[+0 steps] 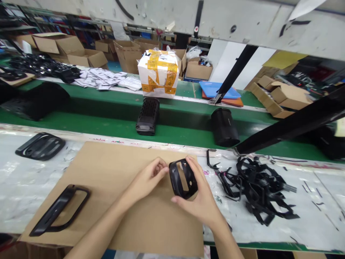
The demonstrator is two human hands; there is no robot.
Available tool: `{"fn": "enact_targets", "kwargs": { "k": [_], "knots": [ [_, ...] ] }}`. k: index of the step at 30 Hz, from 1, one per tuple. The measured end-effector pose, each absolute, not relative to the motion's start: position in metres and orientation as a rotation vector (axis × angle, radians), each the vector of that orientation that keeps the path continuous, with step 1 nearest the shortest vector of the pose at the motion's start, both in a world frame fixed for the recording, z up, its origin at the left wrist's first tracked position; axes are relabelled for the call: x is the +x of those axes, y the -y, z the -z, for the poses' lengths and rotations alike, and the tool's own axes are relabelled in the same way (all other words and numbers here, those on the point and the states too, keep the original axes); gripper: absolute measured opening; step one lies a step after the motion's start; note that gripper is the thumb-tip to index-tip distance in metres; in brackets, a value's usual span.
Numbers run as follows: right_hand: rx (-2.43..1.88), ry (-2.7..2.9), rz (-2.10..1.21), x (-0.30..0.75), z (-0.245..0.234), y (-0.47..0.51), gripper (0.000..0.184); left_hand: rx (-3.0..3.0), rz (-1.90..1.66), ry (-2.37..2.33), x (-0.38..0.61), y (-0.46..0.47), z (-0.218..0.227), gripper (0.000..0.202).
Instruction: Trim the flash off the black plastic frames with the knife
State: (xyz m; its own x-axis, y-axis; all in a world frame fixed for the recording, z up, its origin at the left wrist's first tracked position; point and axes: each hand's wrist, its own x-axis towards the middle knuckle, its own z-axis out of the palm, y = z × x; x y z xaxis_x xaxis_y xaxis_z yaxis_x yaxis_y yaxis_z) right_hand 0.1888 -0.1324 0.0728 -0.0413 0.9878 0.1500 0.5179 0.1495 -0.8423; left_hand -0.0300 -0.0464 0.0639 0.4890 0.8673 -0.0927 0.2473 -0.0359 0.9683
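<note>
A black plastic frame with a long slot and small holes stands tilted above the cardboard sheet. My right hand grips it from the right, fingers over the top corner and thumb below. My left hand is at its left edge, fingers curled and thumb tip close against the frame; whatever is in that pinch, if anything, is hidden. On the cardboard's left lies a black handle-shaped frame. Right of my right hand is a tangled heap of thin black plastic or foam pieces.
A flat black cover lies on the white bench at left. Beyond is a green conveyor belt carrying black housings. A slanted black post rises at right. Behind stand a yellow-taped white box and a blue tray.
</note>
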Motion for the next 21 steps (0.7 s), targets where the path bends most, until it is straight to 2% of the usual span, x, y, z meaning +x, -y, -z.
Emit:
{"fn": "enact_targets", "kwargs": {
  "k": [6, 8, 10, 12, 15, 16, 21],
  "knots": [
    [-1.732, 1.611, -0.834, 0.158, -0.066, 0.126, 0.115, 1.384, -0.727, -0.934, -0.034, 0.050, -0.058, 0.039],
    [-1.752, 1.683, -0.875, 0.155, -0.064, 0.125, 0.118, 1.318, -0.701, -0.900, -0.032, 0.051, -0.052, 0.049],
    [-1.680, 1.754, -0.892, 0.159, -0.062, 0.127, 0.115, 1.282, -0.703, -0.899, -0.032, 0.046, -0.046, 0.050],
    [-1.598, 1.742, -0.825, 0.173, -0.060, 0.132, 0.098, 1.300, -0.722, -0.949, -0.034, 0.036, -0.043, 0.040],
    [-1.662, 1.607, -0.571, 0.202, -0.053, 0.144, 0.050, 1.406, -0.705, -1.030, -0.039, 0.014, -0.044, 0.027],
    [-1.743, 1.589, -0.510, 0.211, -0.048, 0.149, 0.040, 1.433, -0.687, -1.036, -0.040, 0.006, -0.045, 0.024],
    [-2.024, 1.661, -0.507, 0.239, -0.026, 0.162, 0.038, 1.386, -0.693, -1.014, -0.028, -0.020, -0.040, 0.017]
  ]
}}
